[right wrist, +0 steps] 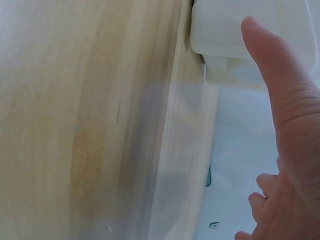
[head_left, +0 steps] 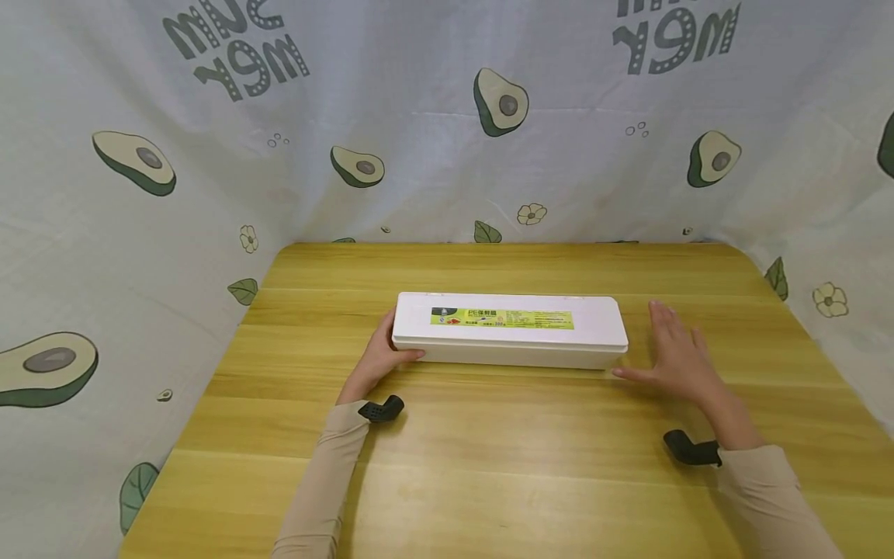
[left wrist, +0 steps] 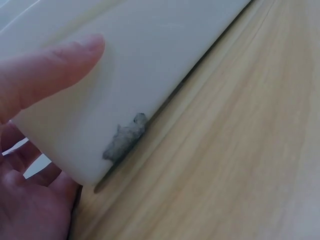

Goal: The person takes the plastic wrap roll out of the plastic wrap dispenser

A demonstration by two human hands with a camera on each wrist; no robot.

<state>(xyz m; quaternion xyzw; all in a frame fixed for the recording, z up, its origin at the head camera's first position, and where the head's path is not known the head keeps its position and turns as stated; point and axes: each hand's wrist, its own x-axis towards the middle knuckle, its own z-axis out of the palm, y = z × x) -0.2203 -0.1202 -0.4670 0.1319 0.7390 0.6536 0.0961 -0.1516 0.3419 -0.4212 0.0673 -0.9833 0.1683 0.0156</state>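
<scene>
A long white cling film box (head_left: 510,353) with a green and yellow label (head_left: 501,318) on its lid lies across the wooden table. My left hand (head_left: 380,353) holds its left end, the thumb pressed along the front side and the other fingers around the end. In the left wrist view, that thumb (left wrist: 60,70) lies on the white wall, above a grey smudged patch (left wrist: 125,137) near the bottom edge. Off the box's right end, my right hand (head_left: 677,357) hovers with fingers spread, apart from it. The box's lid looks closed.
The wooden table (head_left: 489,466) has rounded far corners. Behind it and along both sides hangs a pale cloth (head_left: 419,101) printed with avocados and leaves. A black camera mount (head_left: 382,409) sits at the left wrist, another (head_left: 691,449) at the right.
</scene>
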